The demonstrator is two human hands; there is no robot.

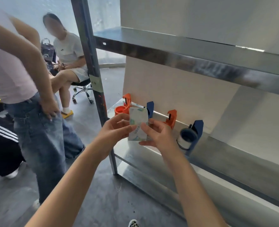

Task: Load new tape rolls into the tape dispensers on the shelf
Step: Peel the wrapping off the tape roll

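At far left a standing person (pixel 20 89) in a pink top and jeans faces away, one hand at the hip. Beyond, a seated person (pixel 69 58) in a white shirt sits on a wheeled stool (pixel 83 89). Next comes the dark upright post (pixel 89 63) of a metal rack, whose upper shelf (pixel 168 51) runs off to the right.

On the middle shelf (pixel 225 154) four tape dispensers stand in a row along the back wall, the row slanting from far left to near right. The first orange dispenser (pixel 123 106) has its round hub turned up towards the camera. The first blue dispenser (pixel 150 106) is half hidden behind the packet.

The wearer's left hand (pixel 117 128) and right hand (pixel 156 135) are raised in front of that shelf, clear of it, holding a white packet (pixel 138 116) with green print between them. Its long axis runs nearly upright in the view, the top end leaning slightly away towards the dispensers. The left hand's fingers curl round its left edge. The right hand pinches its lower right part, thumb on the front. Whether the packet contains tape cannot be told.

Right of the hands stands the second orange dispenser (pixel 171 118), then the second blue dispenser (pixel 197 130), which carries a tape roll (pixel 186 138) with its dark core facing left and towards the camera.
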